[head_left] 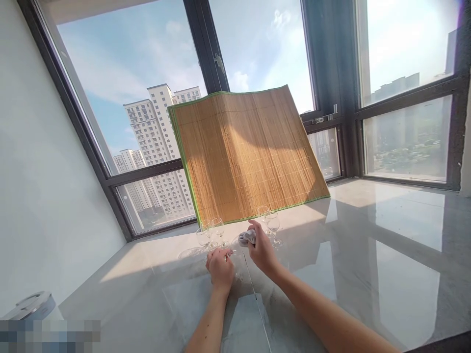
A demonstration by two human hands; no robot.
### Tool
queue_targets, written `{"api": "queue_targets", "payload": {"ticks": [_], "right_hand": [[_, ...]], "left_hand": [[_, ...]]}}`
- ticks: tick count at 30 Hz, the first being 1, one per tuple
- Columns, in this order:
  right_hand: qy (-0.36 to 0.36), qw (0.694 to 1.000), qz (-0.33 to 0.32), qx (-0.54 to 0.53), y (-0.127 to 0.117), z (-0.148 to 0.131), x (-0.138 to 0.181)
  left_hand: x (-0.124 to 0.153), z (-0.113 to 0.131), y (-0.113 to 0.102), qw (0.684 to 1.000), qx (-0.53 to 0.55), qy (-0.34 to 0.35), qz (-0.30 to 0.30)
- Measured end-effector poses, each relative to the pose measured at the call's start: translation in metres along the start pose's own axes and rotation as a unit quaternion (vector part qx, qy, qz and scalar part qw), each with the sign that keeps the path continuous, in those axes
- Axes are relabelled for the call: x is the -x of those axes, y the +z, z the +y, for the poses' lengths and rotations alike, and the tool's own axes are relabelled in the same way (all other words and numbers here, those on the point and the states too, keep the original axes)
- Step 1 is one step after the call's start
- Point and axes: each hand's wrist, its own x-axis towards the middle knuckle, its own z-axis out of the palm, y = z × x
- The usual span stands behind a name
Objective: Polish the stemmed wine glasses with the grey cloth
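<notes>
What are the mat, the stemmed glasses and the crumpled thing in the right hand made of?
Mat: probably bamboo or wood, softly shiny, with fine parallel strips; the green edging may be fabric.
Glasses: probably smooth, shiny glass, maybe clear plastic, as they're see-through with bright glints.
Crumpled thing: perhaps dull cloth, since it bunches in the right hand; too small to be sure.

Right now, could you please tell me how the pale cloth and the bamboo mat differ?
The pale cloth is small and crumpled, while the bamboo mat is large and spread out. The right hand holds the pale cloth, whereas the bamboo mat stands upright before the window frame. The pale cloth is greyish white; the bamboo mat is brown with green edging.
</notes>
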Motion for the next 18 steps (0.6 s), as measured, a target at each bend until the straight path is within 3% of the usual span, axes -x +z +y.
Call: {"api": "queue_targets", "payload": {"ticks": [4, 9, 18], "right_hand": [[0.050, 0.998, 0.034, 0.021, 0.002, 0.008, 0.000], [0.107, 0.994, 0.008, -0.008, 0.008, 0.020, 0.005], [0.149, 0.989, 0.014, -0.009, 0.006, 0.026, 0.002]], "left_hand": [[-0.002, -0.005, 0.002, 1.000, -0.013, -0.005, -0.006], [-0.005, -0.012, 0.003, 1.000, -0.008, -0.014, -0.012], [-0.006, -0.011, 0.005, 1.000, 0.013, -0.016, -0.012]]}}
